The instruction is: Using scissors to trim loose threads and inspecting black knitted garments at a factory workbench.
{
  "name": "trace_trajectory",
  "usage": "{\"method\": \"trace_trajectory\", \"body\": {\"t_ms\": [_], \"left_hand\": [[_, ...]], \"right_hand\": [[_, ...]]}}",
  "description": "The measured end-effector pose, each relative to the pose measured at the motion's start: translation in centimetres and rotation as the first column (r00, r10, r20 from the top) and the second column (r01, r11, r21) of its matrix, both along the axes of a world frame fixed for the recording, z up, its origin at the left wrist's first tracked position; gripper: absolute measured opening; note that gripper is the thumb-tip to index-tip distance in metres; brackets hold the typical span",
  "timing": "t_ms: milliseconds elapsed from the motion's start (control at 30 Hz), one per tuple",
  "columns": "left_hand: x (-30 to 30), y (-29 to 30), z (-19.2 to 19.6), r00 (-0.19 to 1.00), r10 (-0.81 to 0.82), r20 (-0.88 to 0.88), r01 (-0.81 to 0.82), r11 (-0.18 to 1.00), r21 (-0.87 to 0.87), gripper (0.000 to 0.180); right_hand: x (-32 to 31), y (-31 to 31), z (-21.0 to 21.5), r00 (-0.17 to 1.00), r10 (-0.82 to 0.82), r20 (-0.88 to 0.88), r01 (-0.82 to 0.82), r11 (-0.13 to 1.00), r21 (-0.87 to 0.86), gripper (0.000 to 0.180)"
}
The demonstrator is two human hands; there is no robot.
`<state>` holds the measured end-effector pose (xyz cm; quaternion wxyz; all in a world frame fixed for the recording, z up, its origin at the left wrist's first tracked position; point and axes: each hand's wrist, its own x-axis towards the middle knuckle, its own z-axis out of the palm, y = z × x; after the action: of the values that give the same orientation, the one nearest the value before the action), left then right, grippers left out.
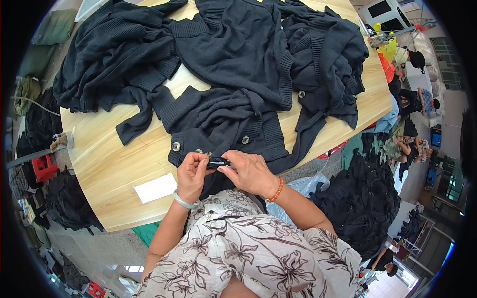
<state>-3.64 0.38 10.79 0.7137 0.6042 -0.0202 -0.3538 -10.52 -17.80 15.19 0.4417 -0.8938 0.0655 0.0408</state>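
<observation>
A dark knitted cardigan (pixel 218 116) with large buttons lies in front of me, its near edge at the table's front. My left hand (pixel 191 174) is closed in a pinch at that edge, with a small brownish button showing at the fingertips. My right hand (pixel 251 173) is closed around a small black tool (pixel 217 162) with a shiny strip; its exact kind is hard to make out. The tool's tip is close to the left fingertips. One cardigan button (pixel 176 146) shows left of my hands and another button (pixel 245 140) beyond them.
More dark knitwear (pixel 114 54) is heaped on the wooden table (pixel 109 164), left, centre and right. A white card (pixel 155 188) lies near the front edge. A large dark garment pile (pixel 360 203) is at lower right beside clear plastic (pixel 293 198). Other people sit farther right.
</observation>
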Motion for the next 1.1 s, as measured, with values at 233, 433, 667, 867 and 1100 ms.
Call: {"method": "trace_trajectory", "body": {"t_ms": [233, 433, 667, 867, 1100], "left_hand": [[-0.2, 0.0, -0.1, 1.0, -0.006, 0.001, 0.006, 1.0, 0.024, 0.006], [-0.3, -0.2, 0.0, 1.0, -0.011, 0.013, 0.01, 1.0, 0.022, 0.006], [-0.2, -0.4, 0.0, 0.999, 0.03, -0.043, -0.031, 0.999, -0.011, 0.01], [0.3, 0.0, -0.2, 0.983, 0.145, -0.112, -0.148, 0.989, -0.023, 0.021], [0.2, -0.6, 0.7, 0.977, 0.209, -0.039, -0.21, 0.978, -0.021, 0.016]], "right_hand": [[0.7, 0.4, 0.9, 0.988, 0.086, -0.127, -0.103, 0.986, -0.129, 0.025], [0.7, 0.8, 0.7, 0.986, 0.112, -0.124, -0.132, 0.977, -0.168, 0.023], [0.6, 0.7, 0.5, 0.986, 0.103, -0.131, -0.124, 0.979, -0.161, 0.025], [-0.1, 0.0, -0.8, 0.977, -0.185, -0.104, 0.179, 0.982, -0.065, 0.032], [1.1, 1.3, -1.1, 0.96, -0.274, -0.047, 0.278, 0.932, 0.235, 0.032]]}}
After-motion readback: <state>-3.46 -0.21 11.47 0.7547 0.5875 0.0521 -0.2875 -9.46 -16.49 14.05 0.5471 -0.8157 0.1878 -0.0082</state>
